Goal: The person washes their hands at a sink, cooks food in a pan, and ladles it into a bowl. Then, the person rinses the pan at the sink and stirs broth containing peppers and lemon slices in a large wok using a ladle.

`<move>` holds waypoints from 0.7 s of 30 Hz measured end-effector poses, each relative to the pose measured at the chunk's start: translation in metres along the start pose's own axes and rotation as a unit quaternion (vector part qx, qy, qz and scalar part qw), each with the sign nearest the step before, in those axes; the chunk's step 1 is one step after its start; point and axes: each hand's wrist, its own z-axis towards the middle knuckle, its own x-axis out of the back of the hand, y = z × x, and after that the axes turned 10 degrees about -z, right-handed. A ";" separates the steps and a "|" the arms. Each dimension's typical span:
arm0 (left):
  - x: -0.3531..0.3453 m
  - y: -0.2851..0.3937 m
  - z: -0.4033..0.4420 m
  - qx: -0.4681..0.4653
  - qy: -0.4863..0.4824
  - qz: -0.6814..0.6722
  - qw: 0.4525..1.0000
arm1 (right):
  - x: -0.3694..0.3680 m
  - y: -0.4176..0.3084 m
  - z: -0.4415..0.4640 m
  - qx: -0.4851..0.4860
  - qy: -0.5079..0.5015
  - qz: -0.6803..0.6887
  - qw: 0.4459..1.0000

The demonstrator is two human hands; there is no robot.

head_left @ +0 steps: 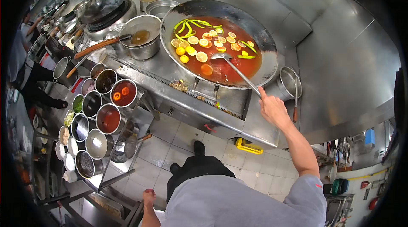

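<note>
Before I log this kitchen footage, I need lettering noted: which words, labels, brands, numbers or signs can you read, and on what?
No text can be read.
Large wok, ladle: no lettering visible.
Red mark on gray right sleeve: too small to tell if lettering.

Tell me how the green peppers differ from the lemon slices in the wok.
The green peppers are long and narrow, whereas the lemon slices are round. The peppers are yellowish green; the slices run from yellow to orange. Most peppers bunch at the picture's upper left of the soup, while the slices spread across its middle. Both lie in the wok.
</note>
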 end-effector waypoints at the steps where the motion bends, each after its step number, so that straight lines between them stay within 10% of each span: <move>1: -0.003 0.000 -0.002 -0.004 -0.001 0.004 1.000 | -0.003 0.000 0.009 0.004 0.022 0.004 1.000; 21: -0.044 -0.007 -0.053 0.012 0.066 -0.065 0.996 | -0.035 0.022 0.203 -0.032 0.062 0.088 0.994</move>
